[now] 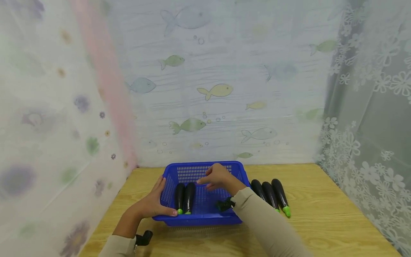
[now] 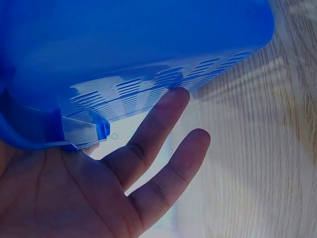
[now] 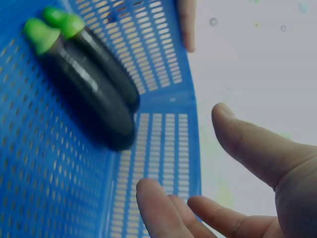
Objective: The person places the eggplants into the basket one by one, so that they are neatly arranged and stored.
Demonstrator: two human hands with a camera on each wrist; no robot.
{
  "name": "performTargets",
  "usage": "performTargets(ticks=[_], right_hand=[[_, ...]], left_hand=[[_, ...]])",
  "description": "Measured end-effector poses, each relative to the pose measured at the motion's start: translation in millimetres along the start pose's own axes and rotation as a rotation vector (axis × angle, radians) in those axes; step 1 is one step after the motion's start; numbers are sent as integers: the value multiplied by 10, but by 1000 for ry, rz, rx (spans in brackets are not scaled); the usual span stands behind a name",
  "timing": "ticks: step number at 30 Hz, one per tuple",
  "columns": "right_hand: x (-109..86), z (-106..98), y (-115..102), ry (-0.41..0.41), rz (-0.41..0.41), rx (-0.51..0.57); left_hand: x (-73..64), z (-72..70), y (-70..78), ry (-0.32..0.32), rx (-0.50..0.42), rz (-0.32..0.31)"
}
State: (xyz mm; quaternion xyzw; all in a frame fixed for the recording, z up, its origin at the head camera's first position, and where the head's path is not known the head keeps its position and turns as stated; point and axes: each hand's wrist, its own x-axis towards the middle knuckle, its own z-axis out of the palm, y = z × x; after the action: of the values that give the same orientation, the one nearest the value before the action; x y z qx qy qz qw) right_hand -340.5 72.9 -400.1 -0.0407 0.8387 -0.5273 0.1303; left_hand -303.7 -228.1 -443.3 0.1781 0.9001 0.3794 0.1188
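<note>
Two dark, glossy eggplants with bright green stem ends lie side by side at the left of a blue plastic basket (image 1: 205, 216): one eggplant (image 1: 179, 195) by the left wall, another eggplant (image 1: 189, 196) beside it. My left hand (image 1: 153, 201) rests at the basket's front left corner, thumb along the front rim. Its fingers extend along the outside; in the left wrist view a fingertip meets the slotted wall. Over the basket's inside, to the right of the eggplants, hovers my right hand (image 1: 218, 176), holding nothing. Its thumb and fingers are apart in the right wrist view.
Right of the basket, three more eggplants lie on the wooden table (image 1: 321, 214); the outermost eggplant (image 1: 280, 194) shows whole, while my right sleeve (image 1: 263, 221) partly covers the others. A fish-printed curtain (image 1: 224, 107) hangs behind the table, with more curtains at both sides.
</note>
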Motion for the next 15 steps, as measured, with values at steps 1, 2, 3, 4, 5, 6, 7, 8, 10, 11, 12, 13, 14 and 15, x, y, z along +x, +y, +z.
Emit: performTargets(ticks=[1,2,3,4,5,6,7,8,10,11,12,13,14,15], right_hand=[[-14,-38,15,-3,-1,-3],[-27,-76,30,-5,0,-8],[-40,-114,46,-6,1,-8],[-53,-150,61,-8,0,-12],[-67,-186,77,-10,-3,-17],[-78,-219,93,-10,-1,-17],[-92,-252,104,-9,-2,-23],[-107,-280,110,-10,-2,-27],[-140,-332,116,-10,-8,-44],[-155,-355,113,-9,-8,-49],[-170,-375,106,-9,-6,-49],[-186,-393,95,-9,-11,-54],[-197,-408,86,-8,-15,-55],[-208,-424,76,-7,-19,-58]], left_hand=[[3,1,-1,0,1,1],[8,4,-4,1,3,3],[13,6,-4,0,4,6],[18,8,-3,1,5,7],[22,10,-5,1,5,10],[25,12,-5,1,7,11],[27,13,-4,1,6,15],[29,15,-2,2,8,17],[32,17,0,3,8,18],[31,17,1,2,8,20],[30,16,0,2,8,19],[27,14,-3,3,9,19],[24,12,-7,4,12,17],[22,9,-14,5,13,16]])
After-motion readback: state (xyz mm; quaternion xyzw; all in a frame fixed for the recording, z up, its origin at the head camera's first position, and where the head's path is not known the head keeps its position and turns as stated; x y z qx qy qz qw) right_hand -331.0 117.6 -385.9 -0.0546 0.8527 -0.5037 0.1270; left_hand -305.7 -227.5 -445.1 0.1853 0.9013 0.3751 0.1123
